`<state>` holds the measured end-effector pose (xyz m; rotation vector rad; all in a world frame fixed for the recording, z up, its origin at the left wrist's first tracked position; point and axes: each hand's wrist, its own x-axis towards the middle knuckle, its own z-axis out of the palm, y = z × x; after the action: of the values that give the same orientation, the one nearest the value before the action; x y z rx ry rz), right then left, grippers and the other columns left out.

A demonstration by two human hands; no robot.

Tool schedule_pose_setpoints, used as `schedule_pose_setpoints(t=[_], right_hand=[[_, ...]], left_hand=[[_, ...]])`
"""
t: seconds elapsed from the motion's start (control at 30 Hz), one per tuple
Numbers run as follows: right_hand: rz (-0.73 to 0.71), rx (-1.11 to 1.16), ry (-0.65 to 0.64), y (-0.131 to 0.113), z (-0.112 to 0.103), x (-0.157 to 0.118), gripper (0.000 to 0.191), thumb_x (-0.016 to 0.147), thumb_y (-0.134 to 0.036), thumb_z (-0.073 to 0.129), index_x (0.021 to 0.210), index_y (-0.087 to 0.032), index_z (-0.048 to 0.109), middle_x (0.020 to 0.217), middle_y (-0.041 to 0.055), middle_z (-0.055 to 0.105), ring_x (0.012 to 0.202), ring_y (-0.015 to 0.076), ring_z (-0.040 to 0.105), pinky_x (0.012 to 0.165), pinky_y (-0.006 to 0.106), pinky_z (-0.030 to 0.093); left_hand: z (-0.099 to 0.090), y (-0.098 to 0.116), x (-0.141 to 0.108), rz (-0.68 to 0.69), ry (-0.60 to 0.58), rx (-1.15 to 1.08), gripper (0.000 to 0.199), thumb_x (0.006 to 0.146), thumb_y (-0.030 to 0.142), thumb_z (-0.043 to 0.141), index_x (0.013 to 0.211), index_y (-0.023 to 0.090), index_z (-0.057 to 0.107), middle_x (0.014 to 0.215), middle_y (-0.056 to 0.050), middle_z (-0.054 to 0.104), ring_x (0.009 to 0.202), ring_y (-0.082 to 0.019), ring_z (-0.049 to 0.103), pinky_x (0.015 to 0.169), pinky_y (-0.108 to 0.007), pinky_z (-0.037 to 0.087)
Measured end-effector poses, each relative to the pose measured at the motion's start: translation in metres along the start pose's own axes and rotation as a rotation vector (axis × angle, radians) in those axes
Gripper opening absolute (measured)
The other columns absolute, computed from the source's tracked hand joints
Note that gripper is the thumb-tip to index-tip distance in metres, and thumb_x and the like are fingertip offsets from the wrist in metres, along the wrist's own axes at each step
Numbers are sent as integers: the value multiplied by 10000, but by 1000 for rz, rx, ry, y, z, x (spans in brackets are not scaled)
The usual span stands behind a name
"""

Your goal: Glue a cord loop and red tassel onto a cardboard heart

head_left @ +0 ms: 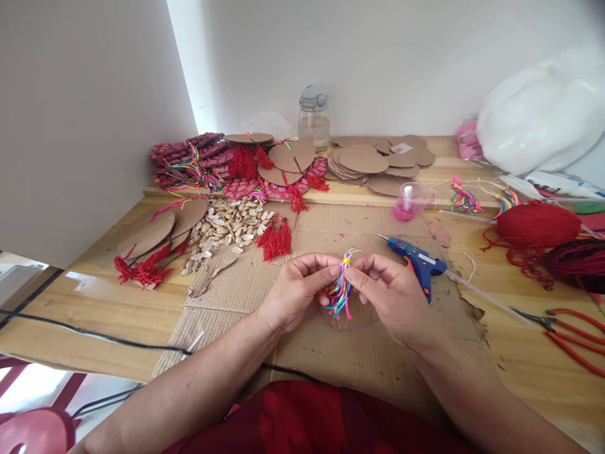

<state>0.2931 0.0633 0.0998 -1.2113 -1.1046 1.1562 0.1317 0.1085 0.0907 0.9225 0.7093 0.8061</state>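
Between my two hands is a small multicoloured cord tassel (341,296), with a yellow-bound top and strands of blue, pink and green hanging down. My left hand (305,287) pinches it from the left side with thumb and fingers. From the right, my right hand (385,290) pinches it just below the bound top. A short pale thread sticks out above the tassel. Beneath the hands lies a worn cardboard sheet (312,347). Just beyond my right hand rests a blue glue gun (418,258), its nozzle pointing left.
Peanut shells (231,224) and a red tassel (275,238) lie at left. Cardboard discs (362,159) are stacked behind, near a water bottle (314,120). Red yarn (539,226) and red-handled scissors (574,334) sit at right. A black cable (104,337) crosses the left side.
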Motion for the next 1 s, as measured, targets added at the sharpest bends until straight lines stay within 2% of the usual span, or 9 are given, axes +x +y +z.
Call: schedule_pose_setpoints(t=[0.13, 0.37, 0.6, 0.77, 1.0], right_hand=[[-16, -59, 54, 1, 2, -2, 186, 844, -330, 742, 763, -180, 668, 641, -23, 638, 563, 90, 561, 523, 220, 460], [-75, -210, 121, 5, 5, -7, 179, 832, -350, 766, 823, -188, 690, 692, 4, 690, 589, 126, 616, 542, 253, 503], [-65, -256, 101, 3, 4, -7, 190, 847, -372, 741, 824, -189, 700, 705, 17, 714, 596, 137, 632, 550, 265, 510], [-112, -314, 104, 2, 4, -8, 125, 872, -309, 679, 857, -193, 723, 750, 32, 743, 640, 156, 657, 583, 283, 523], [-289, -668, 198, -3, 4, -11, 108, 859, -231, 629, 841, -192, 728, 666, 21, 685, 525, 141, 547, 497, 294, 417]], left_hand=[[0, 0, 0, 1, 7, 6, 330, 760, 347, 852, 985, 121, 767, 753, -30, 707, 552, -69, 600, 445, -146, 481], [-2, -3, 1, 45, 12, 49, 307, 750, 355, 862, 918, 119, 763, 737, -25, 705, 540, -67, 599, 460, -152, 514], [-2, -1, 2, 39, 6, 48, 307, 741, 353, 867, 873, 110, 732, 711, -20, 686, 535, -68, 594, 449, -146, 498], [-1, 1, 2, 38, 8, 61, 293, 748, 340, 860, 854, 108, 716, 703, -12, 675, 548, -66, 589, 460, -144, 497], [0, 3, 1, 45, 9, 190, 303, 765, 368, 832, 832, 109, 690, 729, -19, 674, 568, -68, 576, 462, -147, 472]])
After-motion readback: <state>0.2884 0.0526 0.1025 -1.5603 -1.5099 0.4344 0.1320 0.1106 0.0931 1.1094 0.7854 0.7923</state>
